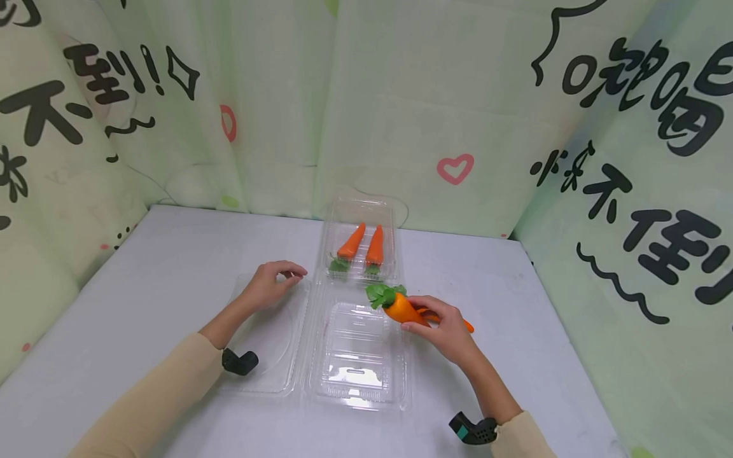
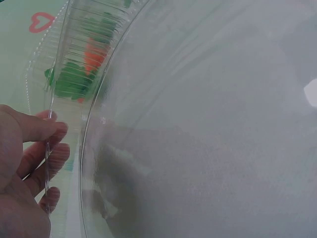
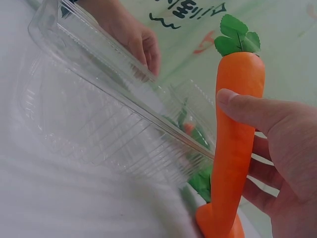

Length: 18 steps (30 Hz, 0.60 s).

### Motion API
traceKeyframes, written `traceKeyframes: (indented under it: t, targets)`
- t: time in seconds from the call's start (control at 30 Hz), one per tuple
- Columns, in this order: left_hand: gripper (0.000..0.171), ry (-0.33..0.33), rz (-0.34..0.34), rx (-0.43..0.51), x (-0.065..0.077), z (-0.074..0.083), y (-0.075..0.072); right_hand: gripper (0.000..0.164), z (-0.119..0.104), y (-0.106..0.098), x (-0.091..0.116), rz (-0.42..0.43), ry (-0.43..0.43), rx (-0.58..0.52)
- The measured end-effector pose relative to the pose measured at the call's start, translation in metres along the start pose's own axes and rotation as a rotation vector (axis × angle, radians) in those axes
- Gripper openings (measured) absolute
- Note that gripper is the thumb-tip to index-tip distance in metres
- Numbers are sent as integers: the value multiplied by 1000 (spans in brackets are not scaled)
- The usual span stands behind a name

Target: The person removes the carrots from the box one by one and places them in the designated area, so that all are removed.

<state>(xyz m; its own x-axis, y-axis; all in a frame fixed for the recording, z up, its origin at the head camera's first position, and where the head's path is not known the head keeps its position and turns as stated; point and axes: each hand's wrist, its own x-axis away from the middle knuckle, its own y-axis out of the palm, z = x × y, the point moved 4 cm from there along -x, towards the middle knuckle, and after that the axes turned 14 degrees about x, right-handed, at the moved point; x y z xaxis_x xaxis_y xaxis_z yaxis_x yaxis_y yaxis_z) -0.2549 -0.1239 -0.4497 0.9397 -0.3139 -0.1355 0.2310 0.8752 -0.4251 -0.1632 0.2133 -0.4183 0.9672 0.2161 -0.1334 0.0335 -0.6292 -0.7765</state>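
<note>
My right hand [image 1: 441,324] grips an orange toy carrot [image 3: 237,124] with green leaves, thumb on one side and fingers behind it. In the head view, this carrot is above the right edge of a clear plastic tray [image 1: 357,312]. Beyond it in the right wrist view is a second carrot [image 3: 203,218], partly hidden; in the head view an orange tip [image 1: 470,327] shows past my right hand. My left hand [image 1: 275,285] holds the rim of the tray's clear lid [image 1: 280,372], the fingers curled at its edge [image 2: 48,173]. The lid stands opened out to the left.
Behind the tray, a second clear container [image 1: 361,208] holds two carrots [image 1: 375,247], tips pointing away. Both containers rest on a white table [image 1: 487,280]. Pale green curtains [image 1: 389,114] with black lettering enclose its back and sides.
</note>
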Motion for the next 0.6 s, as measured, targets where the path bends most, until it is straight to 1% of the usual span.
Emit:
traceKeyframes:
  t: [0.2, 0.37, 0.6]
  targets:
    - [20, -9, 1, -3, 0, 0, 0, 44, 2, 0, 1, 5, -1, 6]
    - [20, -11, 2, -6, 0, 1, 0, 45, 2, -1, 3, 11, -15, -12]
    - [20, -1, -1, -5, 0, 1, -1, 45, 6, -2, 3, 17, -16, -12]
